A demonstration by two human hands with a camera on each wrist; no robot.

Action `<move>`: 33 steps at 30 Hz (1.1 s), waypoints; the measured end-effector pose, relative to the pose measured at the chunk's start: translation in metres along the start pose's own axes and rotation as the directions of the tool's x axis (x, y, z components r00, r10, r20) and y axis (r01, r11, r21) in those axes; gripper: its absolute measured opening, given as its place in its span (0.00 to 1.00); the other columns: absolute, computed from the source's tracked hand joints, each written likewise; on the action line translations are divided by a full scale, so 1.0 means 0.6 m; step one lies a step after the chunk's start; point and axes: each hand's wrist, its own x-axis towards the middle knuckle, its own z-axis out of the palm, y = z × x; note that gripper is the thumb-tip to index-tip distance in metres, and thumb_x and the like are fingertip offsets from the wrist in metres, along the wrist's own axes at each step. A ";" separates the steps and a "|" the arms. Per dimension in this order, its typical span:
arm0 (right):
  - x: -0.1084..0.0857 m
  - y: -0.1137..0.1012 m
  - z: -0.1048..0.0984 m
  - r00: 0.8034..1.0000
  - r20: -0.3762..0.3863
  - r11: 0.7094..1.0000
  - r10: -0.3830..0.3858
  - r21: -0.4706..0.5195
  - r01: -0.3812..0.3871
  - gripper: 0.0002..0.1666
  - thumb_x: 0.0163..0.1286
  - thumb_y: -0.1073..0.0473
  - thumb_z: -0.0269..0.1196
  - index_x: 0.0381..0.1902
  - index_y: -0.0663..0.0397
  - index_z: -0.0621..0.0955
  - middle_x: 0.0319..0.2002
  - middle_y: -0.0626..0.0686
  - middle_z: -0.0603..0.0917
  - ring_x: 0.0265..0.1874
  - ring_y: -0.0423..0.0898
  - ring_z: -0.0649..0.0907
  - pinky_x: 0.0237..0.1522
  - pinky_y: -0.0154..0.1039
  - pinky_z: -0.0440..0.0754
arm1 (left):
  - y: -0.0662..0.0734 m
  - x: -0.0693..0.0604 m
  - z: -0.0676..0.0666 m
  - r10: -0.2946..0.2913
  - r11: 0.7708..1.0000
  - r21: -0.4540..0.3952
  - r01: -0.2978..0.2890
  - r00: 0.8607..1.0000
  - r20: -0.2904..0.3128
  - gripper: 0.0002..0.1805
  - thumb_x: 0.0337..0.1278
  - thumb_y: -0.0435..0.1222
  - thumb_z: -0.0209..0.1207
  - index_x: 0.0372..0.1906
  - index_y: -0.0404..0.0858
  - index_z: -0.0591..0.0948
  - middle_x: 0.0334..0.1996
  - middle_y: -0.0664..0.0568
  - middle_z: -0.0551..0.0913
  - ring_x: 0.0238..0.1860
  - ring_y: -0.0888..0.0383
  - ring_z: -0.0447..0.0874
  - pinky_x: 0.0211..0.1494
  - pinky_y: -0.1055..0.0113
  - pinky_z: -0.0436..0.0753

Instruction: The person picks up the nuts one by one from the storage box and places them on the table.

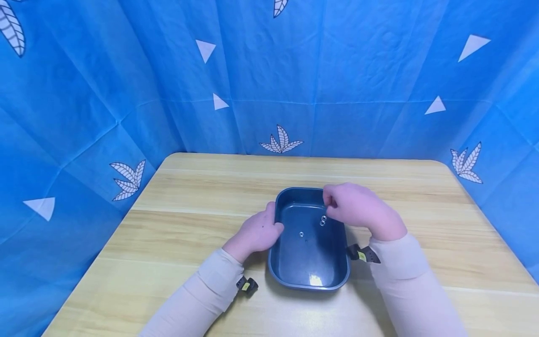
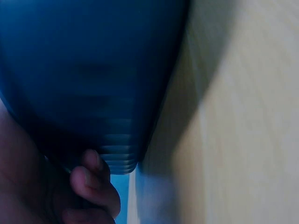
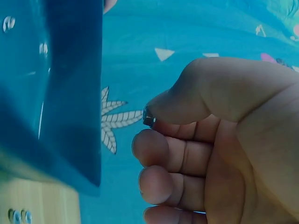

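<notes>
You have the blue tray point(image 1: 309, 264) in front of you on the worktop point(image 1: 189, 224), and your left hand point(image 1: 258, 232) clamps its left wall, thumb over the rim and fingers outside. Your right hand point(image 1: 355, 208) is raised at the far right corner; its grip is together, thumb and forefinger pinching a small metal nut point(image 3: 148, 117) at their very tips. Inside the tray, one loose nut point(image 1: 301, 234) lies near the middle, and a close pair of nuts point(image 1: 322, 221) sits by the right wall, near your right hand.

The step in hand seems to be moving one nut at the tray's edge; whether inward or outward, you cannot tell from here. The next move probably calls for a steady tray, a firm pinch and a clean pass over the rim, since so little of the nut is held.
</notes>
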 end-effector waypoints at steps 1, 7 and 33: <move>0.000 0.004 0.000 1.000 0.002 1.000 0.007 0.004 -0.007 0.04 0.62 0.61 0.62 0.34 0.47 0.78 0.24 0.44 0.77 0.23 0.44 0.75 0.30 0.43 0.73 | 0.000 0.000 0.000 -0.001 1.000 0.000 0.001 1.000 0.000 0.30 0.70 0.44 0.50 0.69 0.32 0.62 0.46 0.43 0.80 0.38 0.51 0.78 0.46 0.54 0.78; 0.003 0.028 0.000 0.998 0.029 0.997 0.058 0.050 -0.059 0.04 0.62 0.63 0.59 0.35 0.49 0.78 0.25 0.46 0.77 0.23 0.45 0.75 0.30 0.43 0.73 | 0.000 0.000 0.000 -0.006 1.000 0.003 0.006 1.000 -0.001 0.30 0.70 0.44 0.49 0.69 0.32 0.62 0.47 0.43 0.80 0.40 0.51 0.78 0.48 0.54 0.78; 0.023 0.144 0.046 0.969 0.168 0.970 0.179 0.136 -0.203 0.08 0.63 0.67 0.59 0.38 0.55 0.83 0.35 0.52 0.82 0.34 0.50 0.79 0.40 0.50 0.78 | 0.000 -0.002 0.000 -0.010 1.000 -0.013 0.010 1.000 0.005 0.31 0.70 0.44 0.50 0.71 0.32 0.61 0.49 0.42 0.80 0.41 0.51 0.78 0.49 0.54 0.78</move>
